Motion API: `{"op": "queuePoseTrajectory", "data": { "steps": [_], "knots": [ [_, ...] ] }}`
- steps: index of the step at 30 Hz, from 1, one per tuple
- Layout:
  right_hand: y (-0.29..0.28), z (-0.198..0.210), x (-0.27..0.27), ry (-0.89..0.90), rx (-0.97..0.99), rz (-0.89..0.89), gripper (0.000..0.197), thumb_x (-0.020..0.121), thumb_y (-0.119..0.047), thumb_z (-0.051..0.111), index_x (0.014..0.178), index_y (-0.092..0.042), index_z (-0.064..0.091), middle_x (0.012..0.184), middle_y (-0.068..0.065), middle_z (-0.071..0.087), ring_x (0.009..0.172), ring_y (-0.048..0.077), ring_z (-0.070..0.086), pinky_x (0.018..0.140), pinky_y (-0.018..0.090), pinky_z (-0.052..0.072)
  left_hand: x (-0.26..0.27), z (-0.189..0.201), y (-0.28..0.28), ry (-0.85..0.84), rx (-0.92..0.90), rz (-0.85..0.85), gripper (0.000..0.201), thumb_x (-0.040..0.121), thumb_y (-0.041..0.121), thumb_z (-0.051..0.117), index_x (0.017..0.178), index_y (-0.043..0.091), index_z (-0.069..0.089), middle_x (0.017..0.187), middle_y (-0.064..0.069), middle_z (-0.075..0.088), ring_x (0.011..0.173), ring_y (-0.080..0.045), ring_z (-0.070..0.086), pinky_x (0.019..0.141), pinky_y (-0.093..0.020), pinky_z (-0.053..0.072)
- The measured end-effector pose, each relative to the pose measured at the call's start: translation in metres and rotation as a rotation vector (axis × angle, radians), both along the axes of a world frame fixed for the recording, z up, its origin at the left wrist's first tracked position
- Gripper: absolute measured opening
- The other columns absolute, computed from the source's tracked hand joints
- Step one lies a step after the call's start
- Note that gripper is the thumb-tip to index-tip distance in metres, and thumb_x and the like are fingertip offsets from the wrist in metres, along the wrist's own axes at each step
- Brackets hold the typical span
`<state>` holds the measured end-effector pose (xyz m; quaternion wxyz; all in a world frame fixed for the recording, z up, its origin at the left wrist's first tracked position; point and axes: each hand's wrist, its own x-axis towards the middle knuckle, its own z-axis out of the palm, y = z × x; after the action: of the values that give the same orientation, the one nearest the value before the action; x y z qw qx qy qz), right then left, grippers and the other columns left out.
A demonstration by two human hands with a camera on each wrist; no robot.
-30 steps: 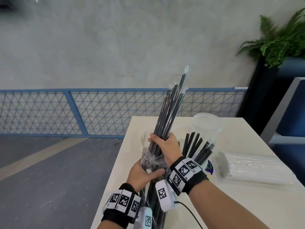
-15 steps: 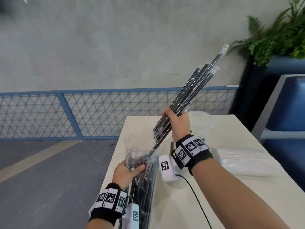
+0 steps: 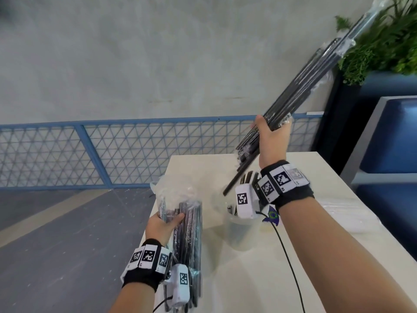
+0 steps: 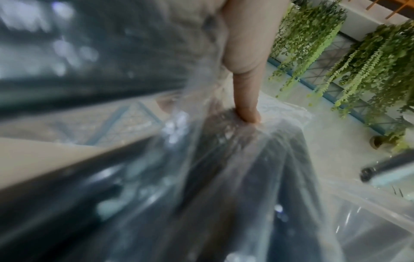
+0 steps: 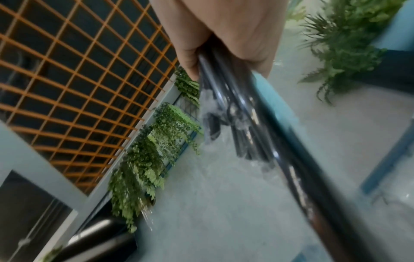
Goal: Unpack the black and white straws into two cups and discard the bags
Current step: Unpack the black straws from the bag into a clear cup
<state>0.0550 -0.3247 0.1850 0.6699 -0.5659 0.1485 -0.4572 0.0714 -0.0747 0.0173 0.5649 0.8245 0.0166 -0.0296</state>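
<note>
My right hand [image 3: 269, 136] grips a bundle of black straws [image 3: 300, 86], each in a clear wrapper, raised high and tilted up to the right above a clear plastic cup [image 3: 240, 231] that holds some black straws. In the right wrist view the same bundle of black straws [image 5: 246, 115] runs out from under my curled fingers. My left hand [image 3: 165, 222] holds the open clear bag [image 3: 187, 233] of remaining black straws upright at the table's left edge. In the left wrist view my thumb [image 4: 246, 99] presses into the bag [image 4: 235, 168]. A bag of white straws [image 3: 345, 213] lies at the right, partly behind my right arm.
The white table [image 3: 248, 279] ends in a left edge beside my left hand, with grey floor below. A blue mesh fence [image 3: 90, 154] runs behind it. A fern [image 3: 388, 41] in a dark planter and a blue seat [image 3: 394, 143] stand at the right.
My right hand has pulled the bundle of black straws out of the bag and lifted it up and to the right. My left hand has stayed low, holding the bag.
</note>
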Motion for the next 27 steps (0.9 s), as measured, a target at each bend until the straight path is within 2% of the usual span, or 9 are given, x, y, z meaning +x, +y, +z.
{"op": "queuePoseTrajectory", "data": {
  "steps": [2,5,7,9,11,13,16,22,27],
  "knots": [
    [0.000,-0.004,-0.001,0.050,-0.095,0.035,0.027,0.083,-0.017,0.065,0.095,-0.025,0.043,0.096,0.015,0.065,0.085,0.026,0.065,0.081,0.039,0.055,0.001,-0.001,-0.001,-0.008,-0.030,0.011,0.031,0.074,0.027,0.077,0.060,0.016,0.051,0.051,0.000,0.049,0.057,-0.022,0.048,0.058,-0.028,0.036],
    [0.010,-0.026,-0.004,0.147,-0.203,0.089,0.030,0.084,-0.019,0.066,0.105,-0.016,0.044,0.085,-0.005,0.060,0.074,0.009,0.060,0.064,0.010,0.049,-0.003,0.006,-0.010,-0.048,-0.072,-0.011,0.025,0.074,0.022,0.077,0.064,0.018,0.055,0.051,0.003,0.050,0.054,-0.022,0.048,0.059,-0.028,0.037],
    [0.017,-0.049,-0.007,0.191,-0.226,0.096,0.033,0.083,-0.019,0.068,0.108,-0.012,0.048,0.081,-0.009,0.057,0.071,0.001,0.056,0.057,0.003,0.043,-0.006,0.012,-0.017,-0.071,-0.097,-0.036,0.026,0.074,0.021,0.077,0.062,0.019,0.053,0.049,0.005,0.050,0.052,-0.019,0.048,0.055,-0.027,0.037],
    [0.022,-0.069,-0.009,0.244,-0.232,0.102,0.036,0.080,-0.019,0.070,0.109,-0.009,0.051,0.085,-0.003,0.061,0.072,0.005,0.058,0.061,0.005,0.044,-0.005,0.012,-0.021,-0.086,-0.137,-0.052,0.019,0.072,0.022,0.079,0.071,0.017,0.061,0.065,-0.003,0.064,0.067,-0.022,0.060,0.068,-0.030,0.047],
    [0.026,-0.085,-0.011,0.302,-0.213,0.143,0.037,0.077,-0.016,0.072,0.108,-0.010,0.054,0.091,0.004,0.067,0.077,0.014,0.063,0.071,0.021,0.050,-0.004,0.011,-0.022,-0.093,-0.192,-0.055,0.021,0.070,0.019,0.080,0.084,0.010,0.067,0.079,-0.007,0.070,0.080,-0.024,0.065,0.081,-0.034,0.050],
    [0.028,-0.098,-0.013,0.346,-0.195,0.179,0.038,0.075,-0.014,0.074,0.107,-0.012,0.054,0.094,0.006,0.069,0.082,0.020,0.065,0.078,0.033,0.053,-0.005,0.012,-0.023,-0.101,-0.216,-0.061,0.025,0.070,0.017,0.080,0.090,0.006,0.069,0.079,-0.006,0.070,0.081,-0.023,0.066,0.084,-0.034,0.050],
    [0.031,-0.115,-0.014,0.427,-0.179,0.210,0.050,0.071,-0.016,0.075,0.116,-0.010,0.053,0.101,0.008,0.069,0.090,0.023,0.066,0.085,0.043,0.055,-0.006,0.013,-0.024,-0.100,-0.242,-0.078,0.028,0.070,0.017,0.080,0.094,0.006,0.070,0.087,-0.008,0.073,0.089,-0.024,0.068,0.089,-0.038,0.051],
    [0.031,-0.131,-0.022,0.488,-0.108,0.303,0.060,0.069,-0.014,0.077,0.122,-0.009,0.051,0.104,0.009,0.069,0.090,0.022,0.067,0.088,0.047,0.054,-0.009,0.014,-0.027,-0.115,-0.298,-0.075,0.020,0.071,0.012,0.079,0.087,0.017,0.070,0.091,-0.017,0.072,0.086,-0.029,0.064,0.085,-0.036,0.052],
    [0.027,-0.114,-0.026,0.371,-0.100,0.235,0.042,0.066,-0.018,0.082,0.101,-0.019,0.059,0.100,0.006,0.069,0.095,0.022,0.066,0.091,0.044,0.052,-0.007,0.013,-0.027,-0.123,-0.315,-0.092,0.022,0.072,0.010,0.078,0.092,0.012,0.069,0.094,-0.021,0.071,0.085,-0.026,0.063,0.083,-0.031,0.052]
  ]
}}
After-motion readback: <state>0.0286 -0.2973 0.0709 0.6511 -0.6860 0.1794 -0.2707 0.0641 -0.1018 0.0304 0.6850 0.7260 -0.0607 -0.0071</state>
